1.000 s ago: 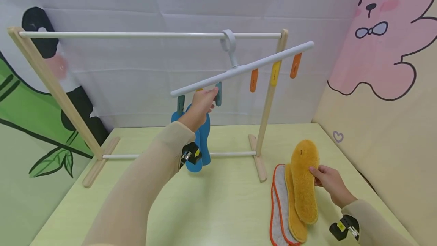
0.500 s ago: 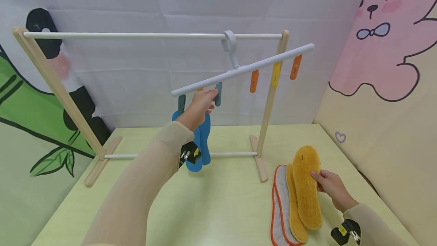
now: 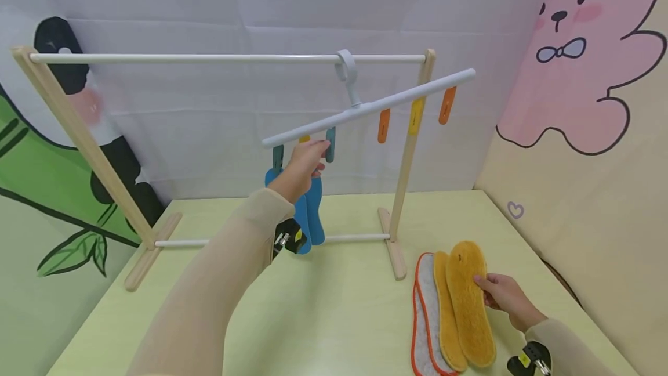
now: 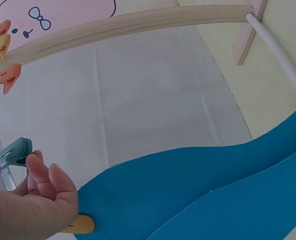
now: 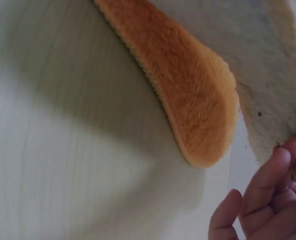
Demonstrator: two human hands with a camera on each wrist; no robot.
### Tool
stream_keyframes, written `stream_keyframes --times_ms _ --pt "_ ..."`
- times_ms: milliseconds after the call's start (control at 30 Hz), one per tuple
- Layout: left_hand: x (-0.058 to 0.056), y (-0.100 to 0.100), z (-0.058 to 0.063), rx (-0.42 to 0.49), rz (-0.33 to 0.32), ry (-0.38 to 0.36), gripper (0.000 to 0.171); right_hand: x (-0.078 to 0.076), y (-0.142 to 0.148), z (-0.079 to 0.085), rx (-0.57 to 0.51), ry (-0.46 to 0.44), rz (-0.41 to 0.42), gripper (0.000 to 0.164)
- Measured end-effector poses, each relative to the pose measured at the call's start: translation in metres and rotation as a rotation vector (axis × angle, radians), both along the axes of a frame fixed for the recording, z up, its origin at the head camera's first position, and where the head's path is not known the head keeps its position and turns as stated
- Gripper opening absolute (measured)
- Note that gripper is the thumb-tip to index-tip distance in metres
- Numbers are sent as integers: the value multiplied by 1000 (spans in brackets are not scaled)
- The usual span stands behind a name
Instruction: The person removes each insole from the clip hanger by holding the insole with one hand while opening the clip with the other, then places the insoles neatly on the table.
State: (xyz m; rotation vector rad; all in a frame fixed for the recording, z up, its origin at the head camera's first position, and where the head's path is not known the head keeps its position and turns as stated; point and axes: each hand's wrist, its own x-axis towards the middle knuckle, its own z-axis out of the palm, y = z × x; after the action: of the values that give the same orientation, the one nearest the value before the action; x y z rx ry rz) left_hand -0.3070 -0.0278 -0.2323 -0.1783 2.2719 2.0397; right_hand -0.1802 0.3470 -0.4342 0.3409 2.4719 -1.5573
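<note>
My left hand (image 3: 301, 170) pinches a teal clip (image 3: 330, 145) under the white bar of a hanger (image 3: 365, 109), which hangs tilted with its left end low. Below and beside that hand hang two blue insoles (image 4: 178, 192); a dark green clip (image 3: 278, 156) and a yellow clip (image 4: 83, 224) are at their tops. At the right, my right hand (image 3: 508, 297) pinches the edge of a fuzzy yellow insole (image 3: 469, 300) between thumb and fingers. Its pale underside (image 5: 263, 65) faces the right wrist camera. Another yellow insole (image 5: 188, 90) lies on the table beside it.
Grey insoles with red edging (image 3: 429, 318) lie left of the yellow ones. Orange (image 3: 384, 126) and yellow clips (image 3: 416, 116) hang from the hanger's right half. A wooden rack (image 3: 404, 173) with white rods (image 3: 209, 58) stands on the table (image 3: 323, 306) before a fabric backdrop.
My right hand has lowered the yellow insole toward the table and nearer to me. My left hand has stayed at the teal clip, and the blue insoles have shifted slightly.
</note>
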Motion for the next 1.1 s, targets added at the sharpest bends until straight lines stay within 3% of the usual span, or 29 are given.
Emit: stream_keyframes --times_ms 500,867,967,1100 --pt "-15 -6 -7 -3 4 -32 37 -11 14 -22 127 -149 87 26" --pt "-20 -8 -17 73 69 -12 38 -12 21 -25 286 -134 159 26" --pt "-21 -9 -23 121 83 -6 43 -13 23 -24 288 -135 159 24" --pt "-21 -11 -30 110 93 6 42 -13 24 -23 281 -151 156 23"
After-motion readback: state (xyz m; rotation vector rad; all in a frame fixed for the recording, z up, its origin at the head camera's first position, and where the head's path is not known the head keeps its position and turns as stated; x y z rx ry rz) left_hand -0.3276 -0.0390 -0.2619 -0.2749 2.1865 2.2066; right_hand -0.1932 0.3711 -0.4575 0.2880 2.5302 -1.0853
